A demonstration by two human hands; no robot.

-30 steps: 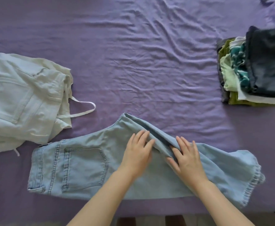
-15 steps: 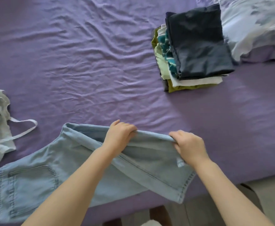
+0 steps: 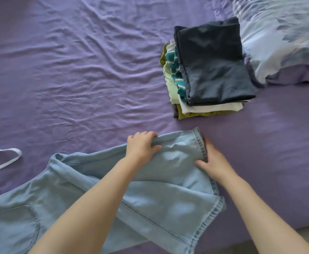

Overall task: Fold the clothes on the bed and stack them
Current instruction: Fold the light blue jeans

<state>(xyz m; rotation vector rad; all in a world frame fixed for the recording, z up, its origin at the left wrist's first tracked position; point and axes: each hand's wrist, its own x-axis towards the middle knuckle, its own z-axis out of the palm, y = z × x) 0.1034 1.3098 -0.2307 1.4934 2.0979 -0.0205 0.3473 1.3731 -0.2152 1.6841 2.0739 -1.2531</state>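
Light blue jeans (image 3: 76, 189) lie across the near part of the purple bed (image 3: 76, 70), back pocket at the lower left. My left hand (image 3: 142, 145) grips the far seam edge of the upper leg, fingers curled over it. My right hand (image 3: 210, 160) holds that leg's hem end, thumb on top and fingers tucked behind the cuff. The lower leg's frayed hem (image 3: 210, 219) lies near the bed's edge. A stack of folded clothes (image 3: 210, 70), dark navy on top, sits beyond the hands to the right.
A pale white garment with a loose strap (image 3: 1, 160) pokes in at the left edge. A light patterned duvet (image 3: 281, 37) is bunched at the top right. The bed's near edge and the floor (image 3: 296, 235) show at the lower right.
The view has swung right. Both hands slid along the upper leg towards its hem; my left hand now grips the seam edge and my right hand holds the cuff, with the leg pulled straighter.
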